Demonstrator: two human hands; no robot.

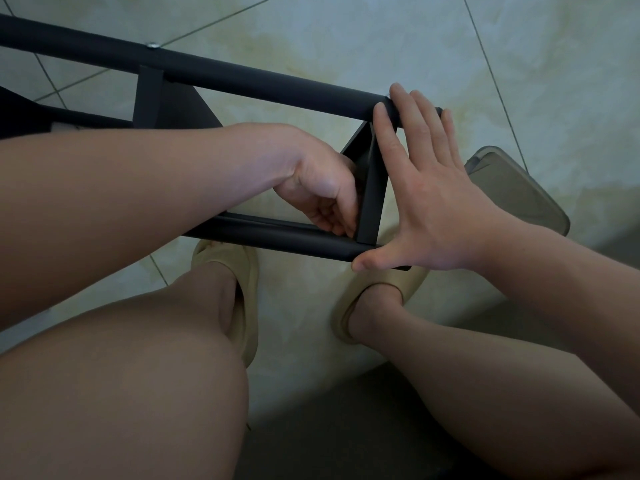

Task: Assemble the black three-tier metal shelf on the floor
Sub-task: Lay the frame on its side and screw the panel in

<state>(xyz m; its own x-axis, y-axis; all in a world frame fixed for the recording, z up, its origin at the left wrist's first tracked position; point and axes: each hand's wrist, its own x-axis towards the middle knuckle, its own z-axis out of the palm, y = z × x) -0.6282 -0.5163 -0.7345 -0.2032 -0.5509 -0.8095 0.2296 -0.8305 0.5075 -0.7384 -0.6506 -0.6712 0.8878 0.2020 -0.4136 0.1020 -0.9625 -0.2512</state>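
Head view, right hand (426, 199) spread flat across shelf frame (242, 81), left hand (322, 192) grip curled on crossbar (370, 195).

The head camera looks steeply down, close onto the shelf frame (242, 78).

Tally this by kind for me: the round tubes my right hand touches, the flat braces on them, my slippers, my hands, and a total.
Black round metal tubes: 2
Flat black metal braces: 2
Beige foam slippers: 2
Hands, left hand and right hand: 2
Total: 8
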